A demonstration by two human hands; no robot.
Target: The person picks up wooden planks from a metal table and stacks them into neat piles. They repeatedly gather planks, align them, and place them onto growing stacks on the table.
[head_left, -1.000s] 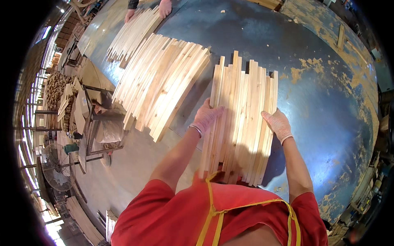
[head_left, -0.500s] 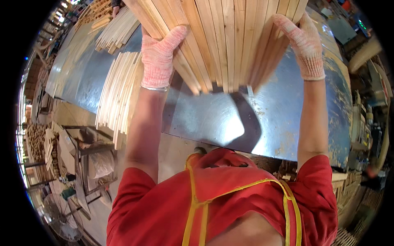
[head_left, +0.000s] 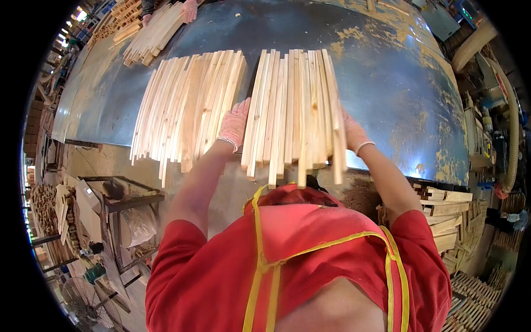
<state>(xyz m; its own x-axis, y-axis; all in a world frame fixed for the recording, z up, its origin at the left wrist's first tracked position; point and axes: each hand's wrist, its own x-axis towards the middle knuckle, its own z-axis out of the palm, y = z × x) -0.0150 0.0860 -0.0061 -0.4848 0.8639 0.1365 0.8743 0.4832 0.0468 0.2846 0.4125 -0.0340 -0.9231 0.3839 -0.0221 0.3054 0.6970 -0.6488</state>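
Freshly lowered from its height of a half second ago, a bundle of pale wooden sticks (head_left: 293, 105) is down at the blue-grey table (head_left: 387, 105), near ends overhanging the edge beside a second bundle (head_left: 191, 105), suggesting the lift is over. The worker's gloved left hand (head_left: 235, 124) lies fingers extended along one side; the right hand (head_left: 355, 133) flanks the other, its grip hidden. Three bundles are countable, including a far bundle (head_left: 155, 34) at a co-worker's two hands (head_left: 189, 10), though each is too densely packed to tally.
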